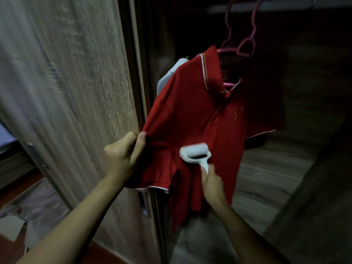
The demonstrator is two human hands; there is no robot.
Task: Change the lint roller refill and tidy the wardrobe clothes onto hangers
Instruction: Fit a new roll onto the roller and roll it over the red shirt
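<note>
A red polo shirt (198, 111) with white trim hangs on a pink hanger (228, 83) inside the dark wardrobe. My left hand (123, 157) pinches the shirt's left sleeve edge and pulls it outward. My right hand (212, 184) grips the handle of a white lint roller (196, 152), whose roll lies against the shirt's front, low on the chest. The roller looks blurred.
The open wooden wardrobe door (76, 92) stands at the left, close to my left arm. Another pink hanger (246, 47) hangs from the rail (285, 5) above. A pale garment (171, 73) shows behind the red shirt. The wardrobe floor (266, 168) lies below.
</note>
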